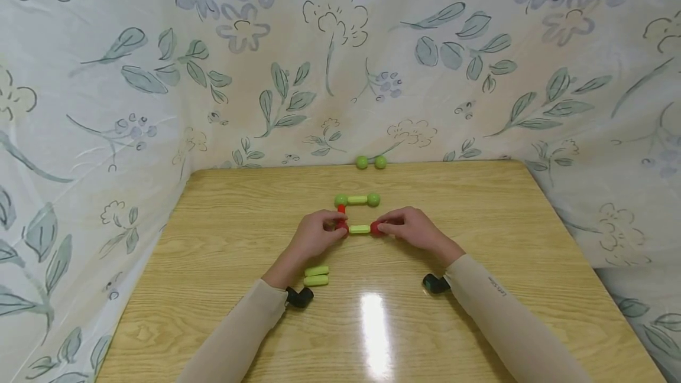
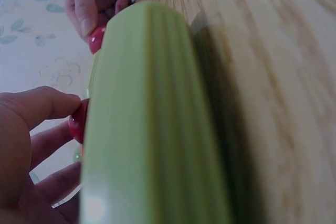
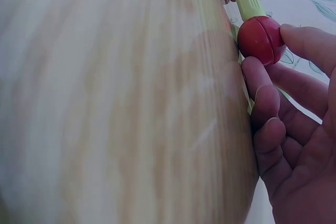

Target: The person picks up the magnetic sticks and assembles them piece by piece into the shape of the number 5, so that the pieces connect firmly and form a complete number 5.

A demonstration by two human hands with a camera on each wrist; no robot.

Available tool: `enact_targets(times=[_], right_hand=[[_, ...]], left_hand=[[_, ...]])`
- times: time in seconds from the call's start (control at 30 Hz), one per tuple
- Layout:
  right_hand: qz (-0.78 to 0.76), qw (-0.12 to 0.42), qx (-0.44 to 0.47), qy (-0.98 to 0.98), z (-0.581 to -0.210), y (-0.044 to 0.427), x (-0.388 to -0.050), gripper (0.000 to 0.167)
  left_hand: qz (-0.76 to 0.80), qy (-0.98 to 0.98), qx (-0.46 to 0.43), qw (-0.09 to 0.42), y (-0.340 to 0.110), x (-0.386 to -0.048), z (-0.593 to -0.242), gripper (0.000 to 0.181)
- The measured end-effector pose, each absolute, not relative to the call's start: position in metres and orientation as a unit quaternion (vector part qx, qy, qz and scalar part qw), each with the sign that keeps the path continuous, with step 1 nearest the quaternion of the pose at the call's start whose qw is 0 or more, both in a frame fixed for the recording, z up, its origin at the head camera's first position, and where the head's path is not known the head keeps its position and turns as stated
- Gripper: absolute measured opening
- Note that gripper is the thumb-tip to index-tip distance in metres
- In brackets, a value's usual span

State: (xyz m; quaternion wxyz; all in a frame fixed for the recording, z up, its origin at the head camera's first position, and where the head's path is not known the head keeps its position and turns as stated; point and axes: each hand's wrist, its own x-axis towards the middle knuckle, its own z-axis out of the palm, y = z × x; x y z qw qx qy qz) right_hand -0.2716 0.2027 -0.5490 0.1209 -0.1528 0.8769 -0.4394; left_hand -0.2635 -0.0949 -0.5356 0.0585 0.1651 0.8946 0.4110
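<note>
My left hand (image 1: 315, 233) pinches a red ball (image 1: 342, 228) at the near left corner of a rod-and-ball shape on the table. With thumb and fingers my right hand (image 1: 415, 228) holds another red ball (image 3: 261, 40). Between these two balls runs a yellow-green rod (image 1: 359, 229), its ends against both. A red rod (image 1: 341, 210) goes from the left ball back to a green ball (image 1: 340, 200), partly behind the left fingers. From there a second yellow-green rod (image 1: 357, 200) reaches another green ball (image 1: 374, 199).
Two loose yellow-green rods (image 1: 316, 275) lie beside my left wrist; one looms large in the left wrist view. Two green balls (image 1: 370, 162) sit at the wooden table's (image 1: 239, 194) far edge. Floral cloth (image 1: 340, 75) hangs behind and at the sides.
</note>
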Motion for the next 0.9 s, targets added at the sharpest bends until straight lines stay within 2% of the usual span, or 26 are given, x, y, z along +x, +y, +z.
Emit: enact_targets(times=[0.27,0.57,0.73,0.9], right_hand=[[-0.441,0.118,-0.156,0.876,-0.548,0.202,-0.271,0.033],[-0.436,0.114,-0.158,0.879,-0.550,0.197,-0.271,0.035],[-0.434,0.114,-0.152,0.880,-0.549,0.197,-0.270,0.036],[-0.434,0.118,-0.144,0.882,-0.549,0.199,-0.271,0.038]], left_hand=[[0.420,0.892,0.156,0.065,-0.095,-0.265,-0.537,0.031],[0.441,0.886,0.134,0.050,-0.106,-0.257,-0.535,0.050],[0.447,0.883,0.136,0.052,-0.118,-0.249,-0.523,0.037],[0.408,0.893,0.170,0.082,-0.134,-0.242,-0.512,0.020]])
